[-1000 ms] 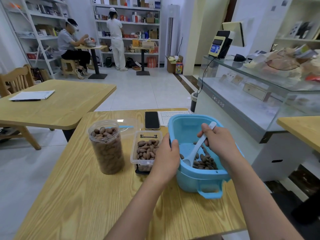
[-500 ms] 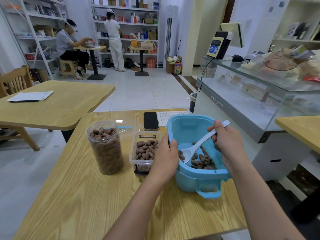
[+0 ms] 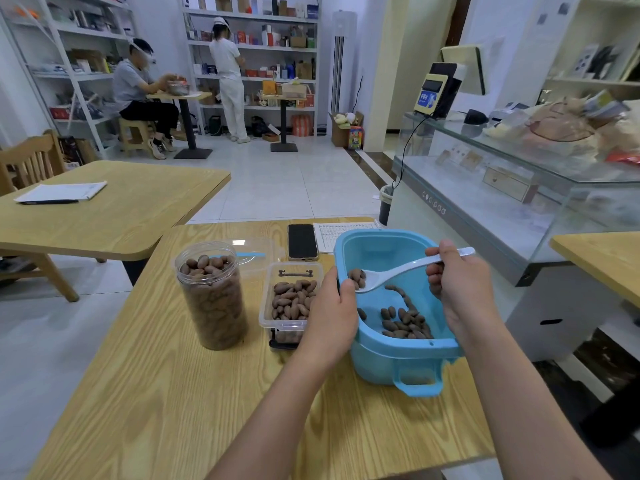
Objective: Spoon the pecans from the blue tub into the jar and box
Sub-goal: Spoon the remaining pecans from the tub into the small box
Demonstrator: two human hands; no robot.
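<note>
The blue tub stands at the right of the wooden table, with pecans lying in its near corner. My left hand grips the tub's left rim. My right hand holds the handle of a white spoon, whose bowl carries a few pecans above the tub's left side. Left of the tub a clear plastic box is filled with pecans. Further left a clear jar stands open, full of pecans almost up to its mouth.
A black phone and a printed sheet lie behind the box and tub. A clear lid rests behind the jar. A glass counter is close on the right, another wooden table on the left.
My right hand has lifted the spoon out of the pecans at the tub's bottom; it now carries a few nuts near the left rim. My left hand stays on the rim.
</note>
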